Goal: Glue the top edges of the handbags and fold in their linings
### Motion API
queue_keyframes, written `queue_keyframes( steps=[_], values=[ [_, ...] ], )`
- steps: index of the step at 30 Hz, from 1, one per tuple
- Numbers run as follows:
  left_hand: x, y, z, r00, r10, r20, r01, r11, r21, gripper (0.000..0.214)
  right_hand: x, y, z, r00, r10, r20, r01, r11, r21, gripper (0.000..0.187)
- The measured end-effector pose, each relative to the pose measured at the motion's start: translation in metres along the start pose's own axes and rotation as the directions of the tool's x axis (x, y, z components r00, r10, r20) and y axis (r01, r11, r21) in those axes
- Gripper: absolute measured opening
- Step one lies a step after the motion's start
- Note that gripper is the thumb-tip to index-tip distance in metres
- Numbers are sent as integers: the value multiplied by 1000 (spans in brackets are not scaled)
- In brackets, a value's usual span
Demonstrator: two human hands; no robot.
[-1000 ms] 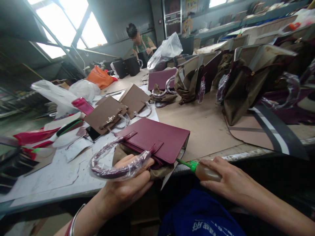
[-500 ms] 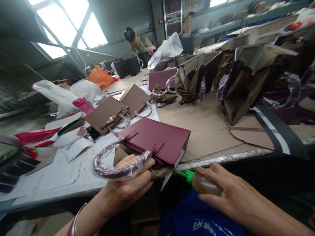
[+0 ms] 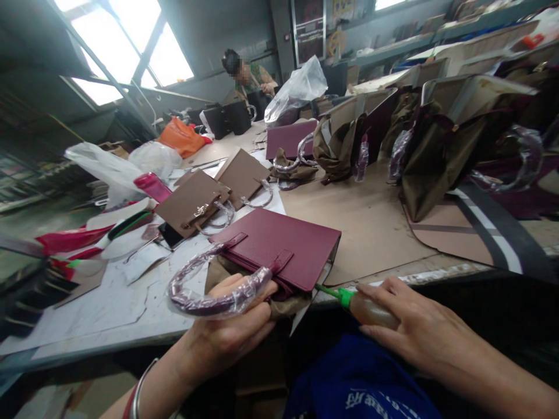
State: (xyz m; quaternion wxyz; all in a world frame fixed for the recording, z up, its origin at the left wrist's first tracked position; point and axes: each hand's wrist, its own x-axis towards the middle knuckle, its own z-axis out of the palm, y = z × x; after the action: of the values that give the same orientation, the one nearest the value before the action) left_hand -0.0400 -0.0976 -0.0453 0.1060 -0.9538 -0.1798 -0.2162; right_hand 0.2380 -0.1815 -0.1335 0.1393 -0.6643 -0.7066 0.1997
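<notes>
A burgundy handbag (image 3: 279, 244) lies on its side at the table's front edge, its plastic-wrapped handle (image 3: 192, 297) toward me. My left hand (image 3: 236, 320) grips the bag at its open end, under the handle, with the fingers partly hidden by handle and lining. Olive lining (image 3: 290, 305) bulges out beside those fingers. In my right hand (image 3: 402, 314) is a squeeze bottle (image 3: 371, 309) of brownish liquid with a green nozzle. The nozzle tip meets the bag's near right corner; whether it touches the edge, I cannot tell.
Two taupe bags (image 3: 192, 203) lie beyond the burgundy one. Several unfinished bags with olive lining (image 3: 437, 157) stand at the right. Plastic bags, a pink bottle (image 3: 152, 186) and papers spread over the left side. A person (image 3: 251, 78) works at the far end.
The bottle's nozzle has moved slightly along the bag's right side edge, up and away from me. The left hand keeps its hold on the bag. The whole view has shifted a little.
</notes>
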Motion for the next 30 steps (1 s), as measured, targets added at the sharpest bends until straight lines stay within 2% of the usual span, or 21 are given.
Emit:
queue_keyframes(
  steps=[3,10,16,20,23,30],
  values=[
    [-1,0,0,1000,-3,-2,3,1000,-7,26,4,7,4,999,-9,-52,4,997,-83,41],
    [-1,-1,1,1000,-10,1,10,1000,-3,25,-10,-7,4,997,-72,-21,73,996,60,44],
    [-2,-1,-1,1000,7,-14,-7,1000,-3,26,-8,0,9,990,-59,-130,51,996,-68,42],
    [-1,-1,-1,1000,3,-10,-3,1000,-4,26,-11,-2,8,992,-82,-91,82,997,-7,44],
    [-2,-2,0,1000,7,-8,-7,1000,9,27,-7,1,6,997,-34,-72,32,999,-19,45],
    [-4,-2,-1,1000,5,-17,-5,1000,-12,26,25,18,7,995,93,-44,-100,975,-200,39]
  ],
)
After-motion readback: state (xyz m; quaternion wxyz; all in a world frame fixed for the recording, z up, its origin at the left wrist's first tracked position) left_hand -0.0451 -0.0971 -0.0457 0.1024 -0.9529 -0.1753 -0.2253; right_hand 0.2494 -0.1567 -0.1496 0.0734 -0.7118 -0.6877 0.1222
